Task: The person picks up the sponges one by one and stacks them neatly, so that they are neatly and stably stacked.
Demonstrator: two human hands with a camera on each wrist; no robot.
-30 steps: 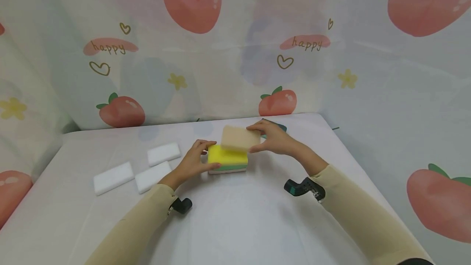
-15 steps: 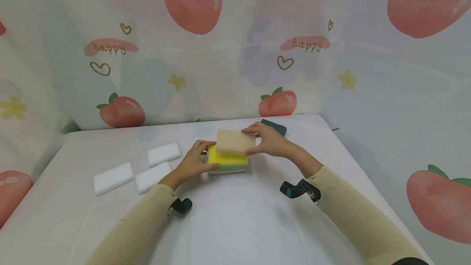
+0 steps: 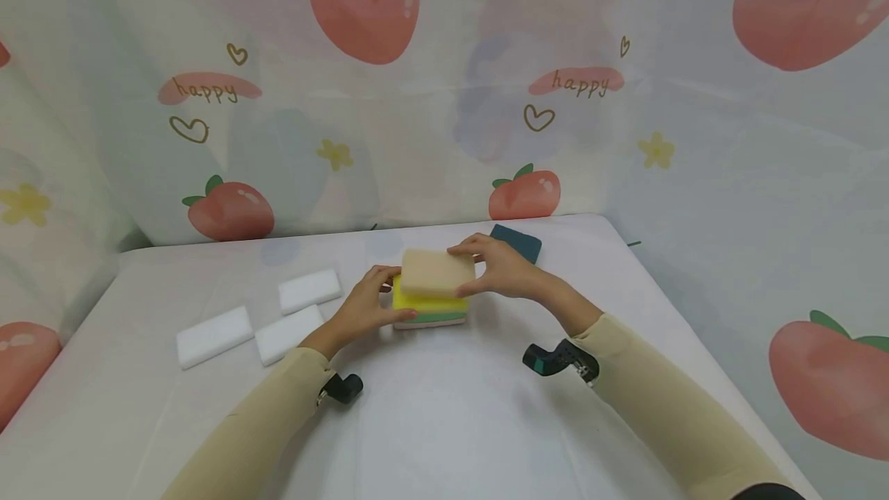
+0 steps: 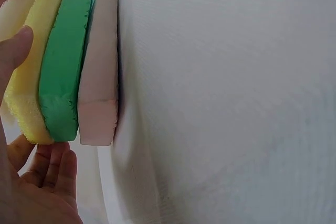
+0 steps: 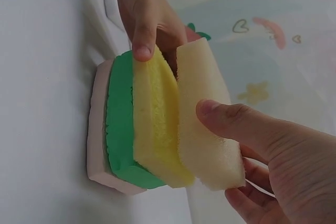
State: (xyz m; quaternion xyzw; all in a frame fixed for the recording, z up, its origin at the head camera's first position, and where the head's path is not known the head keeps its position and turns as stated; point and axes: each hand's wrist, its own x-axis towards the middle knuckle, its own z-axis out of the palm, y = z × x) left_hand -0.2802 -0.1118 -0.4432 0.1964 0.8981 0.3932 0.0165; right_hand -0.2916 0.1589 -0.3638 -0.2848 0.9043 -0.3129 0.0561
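A stack of sponges stands mid-table. A pale pink sponge (image 4: 98,77) is at the bottom, a green one (image 4: 64,72) above it, then a yellow sponge (image 3: 424,305). My left hand (image 3: 364,305) grips the yellow sponge at its left end, thumb on the near side and fingers on the far side. My right hand (image 3: 505,268) pinches a cream sponge (image 5: 207,124) by its right end, thumb in front. This cream sponge is held just over the yellow one, slightly tilted; the right wrist view shows a narrow gap between them.
Three white sponge blocks lie left of the stack: one far left (image 3: 215,336), one behind (image 3: 309,291), one in front (image 3: 286,334). A dark teal pad (image 3: 519,242) lies behind my right hand. A patterned curtain (image 3: 430,137) stands behind the table (image 3: 444,423).
My right hand has carried the cream sponge left and slightly downward, over the yellow sponge. More of the dark teal pad shows. My left hand has hardly moved.
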